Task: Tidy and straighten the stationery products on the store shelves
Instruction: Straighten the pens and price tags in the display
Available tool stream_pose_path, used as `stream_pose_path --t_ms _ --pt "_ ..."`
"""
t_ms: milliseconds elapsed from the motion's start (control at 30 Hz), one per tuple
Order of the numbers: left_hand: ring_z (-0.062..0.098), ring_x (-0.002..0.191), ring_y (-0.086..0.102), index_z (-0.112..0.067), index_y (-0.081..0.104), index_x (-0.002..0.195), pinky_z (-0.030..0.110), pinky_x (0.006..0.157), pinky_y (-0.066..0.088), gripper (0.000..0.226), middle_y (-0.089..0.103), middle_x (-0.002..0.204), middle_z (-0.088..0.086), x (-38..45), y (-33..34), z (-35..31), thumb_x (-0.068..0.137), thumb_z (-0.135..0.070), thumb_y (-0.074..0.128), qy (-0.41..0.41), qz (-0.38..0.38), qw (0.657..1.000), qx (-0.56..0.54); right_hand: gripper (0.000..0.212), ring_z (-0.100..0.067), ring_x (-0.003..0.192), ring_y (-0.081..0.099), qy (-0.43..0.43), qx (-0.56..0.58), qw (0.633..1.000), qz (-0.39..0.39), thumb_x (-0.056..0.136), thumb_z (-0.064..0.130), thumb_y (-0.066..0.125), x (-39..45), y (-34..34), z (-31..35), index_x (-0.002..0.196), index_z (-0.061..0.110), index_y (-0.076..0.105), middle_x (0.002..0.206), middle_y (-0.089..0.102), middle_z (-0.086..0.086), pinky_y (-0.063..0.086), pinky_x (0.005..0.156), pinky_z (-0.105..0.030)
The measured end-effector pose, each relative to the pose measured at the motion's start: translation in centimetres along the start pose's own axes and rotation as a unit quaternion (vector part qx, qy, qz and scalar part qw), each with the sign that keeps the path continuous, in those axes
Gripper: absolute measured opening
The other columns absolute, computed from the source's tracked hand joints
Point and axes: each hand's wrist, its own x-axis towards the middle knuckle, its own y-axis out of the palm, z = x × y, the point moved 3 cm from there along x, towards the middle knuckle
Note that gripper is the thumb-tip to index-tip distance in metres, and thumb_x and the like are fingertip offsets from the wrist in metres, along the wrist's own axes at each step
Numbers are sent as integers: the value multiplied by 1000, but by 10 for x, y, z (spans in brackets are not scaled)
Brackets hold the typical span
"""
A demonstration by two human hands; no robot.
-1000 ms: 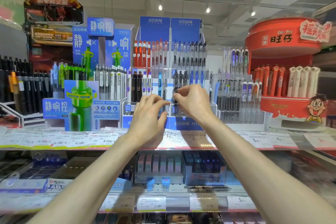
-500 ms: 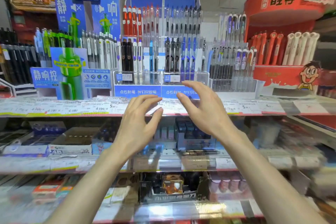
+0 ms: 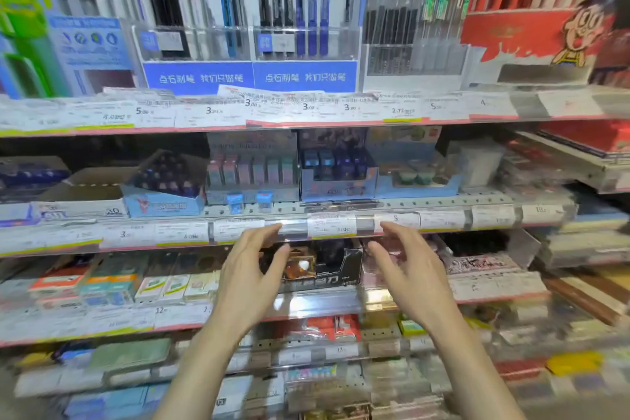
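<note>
Head view: the left hand (image 3: 250,278) and the right hand (image 3: 407,274) are raised side by side, set apart from each other, fingers extended and loosely spread, holding nothing; neither hand touches any product, as far as the blur allows. Between the two hands, and just beyond them, sits a dark display box (image 3: 318,266) on the third shelf down; its contents are too blurred to identify. Directly above the fingertips runs the price-label rail (image 3: 293,227) of the second shelf; above that rail stand the small boxed stationery products (image 3: 252,170) in open cartons, with two blue items (image 3: 249,201) lying loose in front of them. Far above both hands, the pen racks (image 3: 245,3) hold their pens upright in orderly rows; that tier appears finished. To the left of the left hand, flat packs (image 3: 112,280) lie in a row.

Progress, as a judgement: the top tier looks tidy; the shelves at hand level and below are not yet handled; most of the task remains, beginning probably with the dark display box.
</note>
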Motion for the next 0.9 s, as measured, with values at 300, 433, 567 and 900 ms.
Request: stream_pose_path --t_ms 300,433,567,900 --pt "2 89 56 -30 56 129 28 77 44 35 57 107 -17 29 20 -10 96 -40 54 9 20 997 68 37 -6 81 61 40 -53 997 -29 95 47 55 24 -27 -39 125 27 59 104 65 11 49 79 -33" --pt "18 94 58 -23 60 125 35 81 48 31 57 107 -6 56 20 -19 96 -35 55 36 31 989 137 34 -11 82 61 20 -98 995 -19 95 46 54 58 -34 -37 120 24 63 102 64 9 46 74 -31" --pt "21 105 56 -22 62 119 38 82 49 28 57 111 -4 77 25 -26 96 -35 53 51 56 978 193 27 -11 79 61 -10 -130 991 6 94 43 56 92 -31 -27 108 24 68 107 62 5 44 70 -31" --pt "23 98 57 -24 71 89 40 74 53 24 66 96 -5 96 32 -30 95 -35 50 43 123 961 244 23 -21 81 68 25 -157 976 152 90 31 61 133 -12 -17 79 19 77 82 75 1 50 70 -32"
